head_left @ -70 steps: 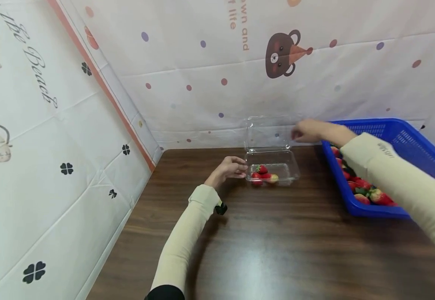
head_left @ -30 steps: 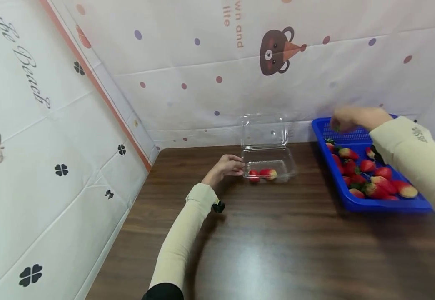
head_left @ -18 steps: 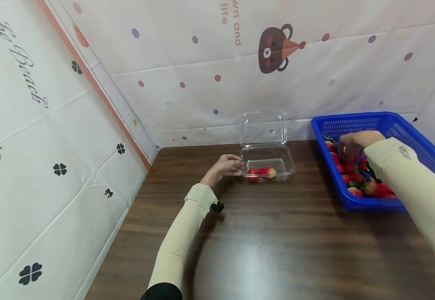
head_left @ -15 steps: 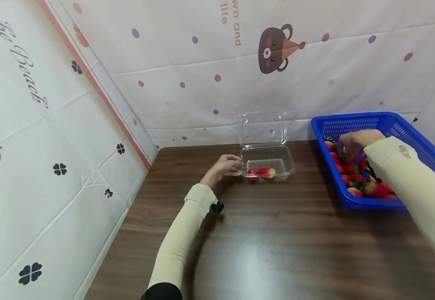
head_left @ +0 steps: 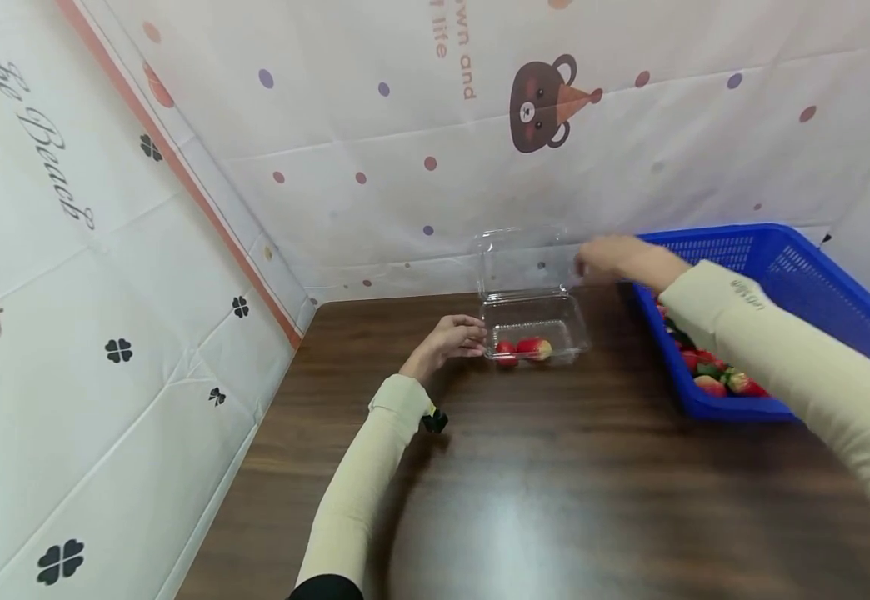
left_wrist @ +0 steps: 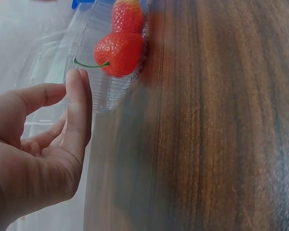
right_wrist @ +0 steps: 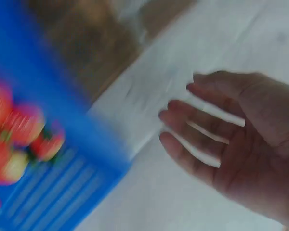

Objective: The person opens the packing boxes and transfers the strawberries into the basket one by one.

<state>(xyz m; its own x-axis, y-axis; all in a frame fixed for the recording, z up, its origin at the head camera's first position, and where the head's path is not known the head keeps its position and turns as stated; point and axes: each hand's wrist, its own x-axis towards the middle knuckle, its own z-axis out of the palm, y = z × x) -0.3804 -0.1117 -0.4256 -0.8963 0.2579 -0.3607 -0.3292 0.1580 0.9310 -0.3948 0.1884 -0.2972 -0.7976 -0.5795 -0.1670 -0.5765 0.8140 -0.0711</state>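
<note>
A hinged clear plastic box (head_left: 566, 321) stands near the back of the table with its lid raised. Two strawberries (head_left: 534, 348) lie at its front; the left wrist view shows a thin green stem on the nearer strawberry (left_wrist: 119, 54). My left hand (head_left: 450, 340) is at the box's left side, its fairly straight fingertips at the rim; whether they press on it is hard to tell. Between the box and a blue basket (head_left: 693, 400) is my right hand (head_left: 618, 257), blurred in the head view. The right wrist view shows this hand with loosely extended fingers (right_wrist: 190, 137) and nothing in them.
Several strawberries (head_left: 708, 385) lie in the basket, partly hidden by the right sleeve (head_left: 750, 312). A printed white sheet (head_left: 375, 208) hangs behind the brown wooden table (head_left: 555, 500), with another along its left side.
Strawberries in the box went from several to two, and the right hand carried one over the basket. It reached down inside, then came back left towards the box. The left hand stayed at the rim.
</note>
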